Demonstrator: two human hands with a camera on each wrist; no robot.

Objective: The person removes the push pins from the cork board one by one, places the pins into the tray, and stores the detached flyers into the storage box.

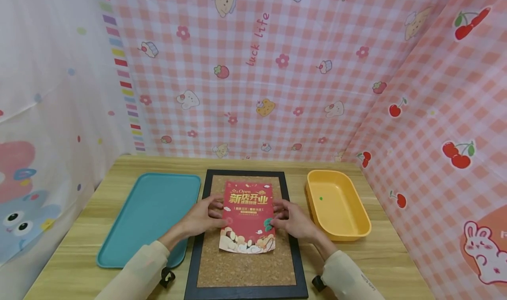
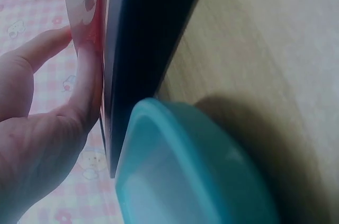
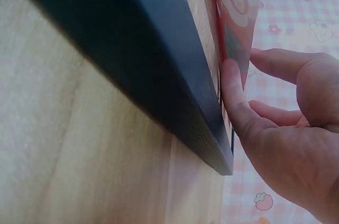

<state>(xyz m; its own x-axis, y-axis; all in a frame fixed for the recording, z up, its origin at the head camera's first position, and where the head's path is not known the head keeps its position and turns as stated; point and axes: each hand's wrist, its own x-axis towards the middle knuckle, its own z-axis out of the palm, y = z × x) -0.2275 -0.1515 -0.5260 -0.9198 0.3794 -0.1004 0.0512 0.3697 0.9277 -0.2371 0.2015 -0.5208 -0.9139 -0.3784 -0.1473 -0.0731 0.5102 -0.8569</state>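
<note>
A red poster (image 1: 246,225) with gold lettering and a pale, cartoon-decorated lower edge lies over a black-framed cork board (image 1: 245,271). My left hand (image 1: 201,216) pinches the poster's left edge between thumb and fingers. On the opposite side, my right hand (image 1: 295,219) pinches the right edge at about the same height. Close up in the left wrist view, the poster (image 2: 82,1) curves up between the thumb and a finger, just above the board. In the right wrist view, one fingertip is behind the poster (image 3: 241,1) and the thumb is at its front.
A teal tray (image 1: 152,221) lies left of the board, partly under the left forearm. To the right stands a yellow plastic basin (image 1: 336,203) with a small green spot inside. All rest on a wooden table (image 1: 396,265), with patterned cloth (image 1: 245,93) hanging behind and at the sides.
</note>
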